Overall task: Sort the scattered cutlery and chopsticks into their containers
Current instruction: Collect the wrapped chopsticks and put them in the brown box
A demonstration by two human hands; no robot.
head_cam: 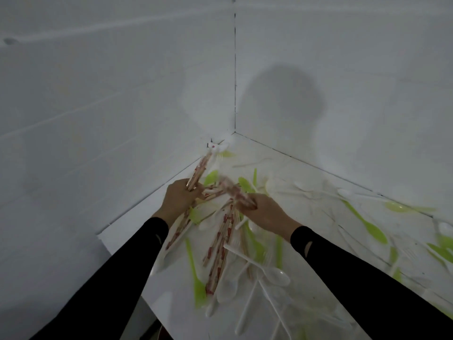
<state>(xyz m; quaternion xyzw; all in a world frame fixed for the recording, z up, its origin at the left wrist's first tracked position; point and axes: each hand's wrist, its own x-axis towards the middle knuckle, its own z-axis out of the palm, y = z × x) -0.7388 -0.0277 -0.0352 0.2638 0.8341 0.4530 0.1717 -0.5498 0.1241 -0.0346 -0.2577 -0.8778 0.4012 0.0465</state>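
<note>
1. The left hand [180, 196] is closed round a bundle of wrapped chopsticks [201, 169]. It grips the bundle near the lower end, so the long part points up towards the corner of the walls.
2. The right hand [263, 212] is curled round another chopstick packet [232, 190] close to one end. Blur hides how many pieces it holds.
3. More loose chopstick packets [220, 244], in sleeves printed in red, lie on the counter [277, 155] between and below the two hands. They are crossed over green and white plastic cutlery.
4. The chopsticks look light and stiff, and their sleeves are probably slick. A bundle held at one end is likely to fan out or let a packet slide free. A grip round the middle, with the ends tapped level, should keep it together.
5. The plastic cutlery, such as the white spoon [274, 274] and the green spoon [367, 223], looks very light and a little springy. The thin handles could snap if levered out of the tangle.
6. Pieces lying flat on the counter will be hard to get fingers under. The best place to take hold is probably the handle, where it bridges another piece.
7. No container is in view, so I cannot tell where each kind goes.
</note>
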